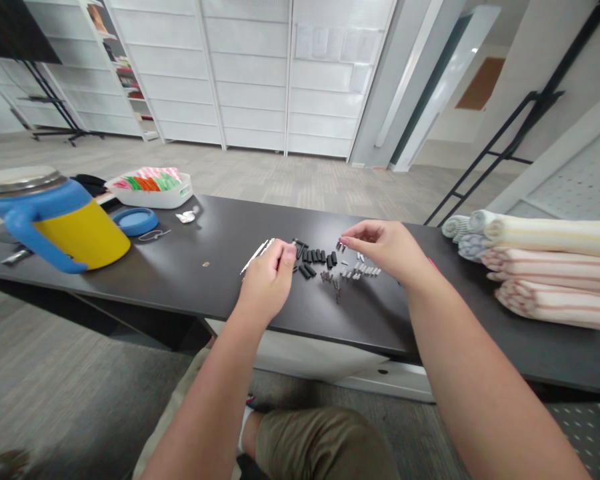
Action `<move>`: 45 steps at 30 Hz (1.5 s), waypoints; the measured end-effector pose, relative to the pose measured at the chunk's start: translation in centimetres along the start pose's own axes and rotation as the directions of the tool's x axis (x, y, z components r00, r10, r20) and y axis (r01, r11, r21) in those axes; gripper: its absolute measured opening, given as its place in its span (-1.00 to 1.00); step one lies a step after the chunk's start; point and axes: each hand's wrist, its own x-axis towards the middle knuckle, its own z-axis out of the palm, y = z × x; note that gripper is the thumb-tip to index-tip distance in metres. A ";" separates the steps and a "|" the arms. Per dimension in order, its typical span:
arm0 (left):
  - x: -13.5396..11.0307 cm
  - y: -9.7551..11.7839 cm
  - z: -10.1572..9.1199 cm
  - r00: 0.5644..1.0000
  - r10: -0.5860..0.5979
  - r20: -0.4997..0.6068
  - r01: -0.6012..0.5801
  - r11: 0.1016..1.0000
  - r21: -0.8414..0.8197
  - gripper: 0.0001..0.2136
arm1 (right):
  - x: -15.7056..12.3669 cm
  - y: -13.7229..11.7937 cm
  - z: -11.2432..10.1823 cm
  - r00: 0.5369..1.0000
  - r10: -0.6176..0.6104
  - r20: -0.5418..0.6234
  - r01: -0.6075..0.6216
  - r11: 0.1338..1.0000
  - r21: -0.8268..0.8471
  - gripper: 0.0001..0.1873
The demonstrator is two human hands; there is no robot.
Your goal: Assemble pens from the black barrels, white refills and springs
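Observation:
My left hand (270,277) is closed above the dark table, its thumb pressed against the curled fingers; what they hold, if anything, is hidden. Thin white sticks (256,255) show just behind it. Beside its fingertips lie several short black cylinders (316,257). My right hand (380,245) is pinched over the far side of the small parts, with tiny dark pieces (341,245) at its fingertips; I cannot tell whether it grips one. Between the hands are small brownish metal pieces (331,279) and small whitish, clear-looking cylinders (363,270).
A large blue and yellow mug (93,230) stands at the left, near a blue round lid (136,221) and a white basket (153,195) of colourful packets. Crumpled white paper (186,217) lies nearby. Rolled striped cloths (555,270) are stacked at the right of the table (220,233).

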 end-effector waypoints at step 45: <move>-0.2 0.1 1.4 0.925 0.189 0.329 -0.347 0.772 0.532 -0.75 | -0.7 -1.6 2.6 0.831 -0.445 0.333 0.493 0.867 -0.071 -0.74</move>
